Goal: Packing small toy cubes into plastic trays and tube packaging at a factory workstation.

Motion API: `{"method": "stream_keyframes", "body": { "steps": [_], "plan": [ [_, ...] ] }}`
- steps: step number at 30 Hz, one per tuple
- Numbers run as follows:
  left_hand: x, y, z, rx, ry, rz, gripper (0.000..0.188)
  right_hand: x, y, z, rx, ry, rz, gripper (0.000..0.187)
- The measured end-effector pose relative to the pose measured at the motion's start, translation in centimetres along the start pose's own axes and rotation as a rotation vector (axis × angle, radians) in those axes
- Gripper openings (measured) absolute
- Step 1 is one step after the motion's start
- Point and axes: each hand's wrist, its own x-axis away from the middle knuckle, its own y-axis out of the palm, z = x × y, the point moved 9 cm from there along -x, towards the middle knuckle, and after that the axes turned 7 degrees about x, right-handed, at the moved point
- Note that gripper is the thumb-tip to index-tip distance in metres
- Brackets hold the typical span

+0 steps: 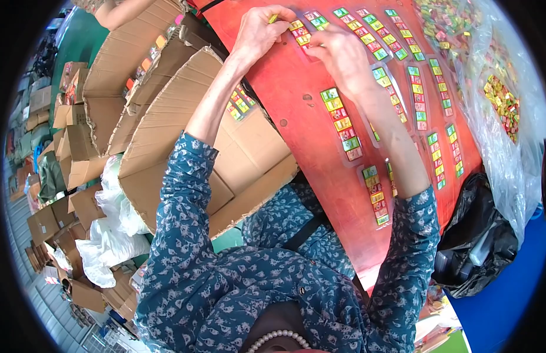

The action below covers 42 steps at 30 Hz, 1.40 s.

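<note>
At the far end of the red table (pixel 279 79), my left hand (pixel 262 35) pinches a small yellow piece (pixel 273 18) between thumb and fingertips. Just right of it lies a clear plastic tray with a strip of small coloured pieces (pixel 300 34), in red, yellow and green. My right hand (pixel 342 62) reaches over the table to this strip's right edge, its thumb and finger drawn together. Whether anything is between them is hidden. Similar filled strips (pixel 342 125) lie in rows under and beside my right forearm.
An open cardboard box (pixel 249 150) with some filled strips inside stands left of the table. At the right, clear plastic sheeting (pixel 499 159) surrounds heaped small coloured pieces (pixel 501 103). A black plastic bag (pixel 476 235) hangs by the table's right edge. Another person's arm (pixel 117 13) shows at top left.
</note>
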Motion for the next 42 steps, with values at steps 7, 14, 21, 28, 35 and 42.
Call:
{"method": "stream_keyframes", "body": {
  "steps": [7,14,21,28,35,42],
  "plan": [
    [0.6,-0.9,-0.8,0.065,-0.104,0.112,0.017,2.7,1.9,4.5,-1.04,0.665,-0.123,0.015],
    [0.1,0.4,0.4,0.197,0.09,0.032,0.011,1.1,-0.7,1.9,-0.171,0.191,0.007,0.008],
    [0.5,0.6,1.1,0.166,0.068,0.059,0.01,0.6,0.4,2.7,-0.125,0.3,-0.076,0.004],
    [0.4,0.6,0.0,0.076,0.01,0.048,0.015,0.8,-0.2,1.1,-0.077,0.325,0.027,0.004],
    [2.1,-0.8,-0.9,0.464,-0.179,0.216,0.016,1.6,-1.7,0.6,-0.152,0.328,0.148,0.007],
    [2.9,3.5,-0.7,1.235,-0.5,-0.23,0.062,-3.1,-3.7,-1.0,-0.377,0.161,0.264,0.012]
  ]
}}
